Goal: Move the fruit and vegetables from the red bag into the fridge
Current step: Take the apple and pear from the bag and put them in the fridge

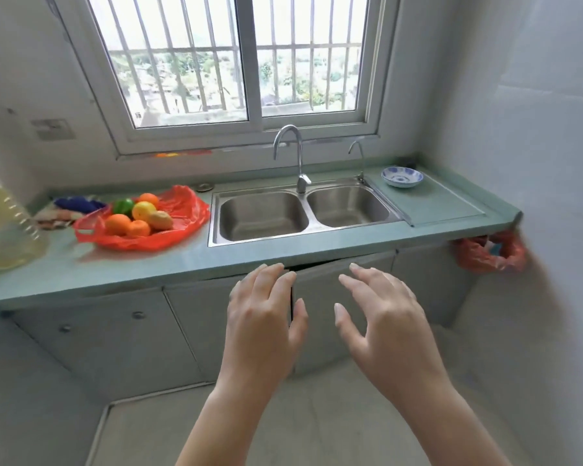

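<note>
A red plastic bag [182, 210] lies open on the green counter [189, 260] left of the sink. In it sit several pieces of produce: oranges [118, 224], a yellow fruit [143, 210], a green one [123, 206] and a brownish one [161, 219]. My left hand [263, 317] and my right hand [381, 317] hover side by side in front of the cabinet doors below the sink, fingers spread, holding nothing. Both are well to the right of and below the bag. No fridge is in view.
A steel double sink [303, 211] with a tall tap [295, 156] fills the counter's middle. A blue-and-white bowl [402, 176] stands on the right drainboard. A large oil bottle [4, 227] is at far left. Another red bag [485, 255] hangs under the counter's right end.
</note>
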Demonstrator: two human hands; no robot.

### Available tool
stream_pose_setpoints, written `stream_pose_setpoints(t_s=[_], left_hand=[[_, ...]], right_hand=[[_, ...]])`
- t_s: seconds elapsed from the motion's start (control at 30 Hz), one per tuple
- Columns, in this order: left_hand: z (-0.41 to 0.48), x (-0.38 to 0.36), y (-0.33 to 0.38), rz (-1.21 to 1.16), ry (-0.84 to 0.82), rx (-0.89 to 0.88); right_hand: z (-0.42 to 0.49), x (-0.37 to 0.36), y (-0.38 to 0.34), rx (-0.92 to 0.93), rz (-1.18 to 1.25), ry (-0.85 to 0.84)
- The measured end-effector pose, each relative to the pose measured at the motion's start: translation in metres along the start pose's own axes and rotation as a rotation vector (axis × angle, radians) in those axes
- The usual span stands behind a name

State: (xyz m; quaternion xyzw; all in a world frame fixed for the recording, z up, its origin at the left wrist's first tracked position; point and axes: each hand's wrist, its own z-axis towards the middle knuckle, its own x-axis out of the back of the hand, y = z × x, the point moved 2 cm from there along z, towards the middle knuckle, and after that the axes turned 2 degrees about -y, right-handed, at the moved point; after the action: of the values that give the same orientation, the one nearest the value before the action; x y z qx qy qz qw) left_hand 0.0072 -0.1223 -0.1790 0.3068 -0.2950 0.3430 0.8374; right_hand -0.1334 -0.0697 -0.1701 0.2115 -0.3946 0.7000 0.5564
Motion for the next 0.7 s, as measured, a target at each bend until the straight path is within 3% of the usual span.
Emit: stream_pose_setpoints(t_s=[0.3, 0.7], left_hand=[[0.096, -0.062, -0.042, 0.107, 0.029, 0.153], [0.116, -0.047, -0.181, 0.327, 0.099, 0.460]], right_hand=[[0.124, -0.079, 0.034, 0.158, 0.110, -0.043], [0.209, -0.210, -0.046, 0.404, 0.312, -0.192]])
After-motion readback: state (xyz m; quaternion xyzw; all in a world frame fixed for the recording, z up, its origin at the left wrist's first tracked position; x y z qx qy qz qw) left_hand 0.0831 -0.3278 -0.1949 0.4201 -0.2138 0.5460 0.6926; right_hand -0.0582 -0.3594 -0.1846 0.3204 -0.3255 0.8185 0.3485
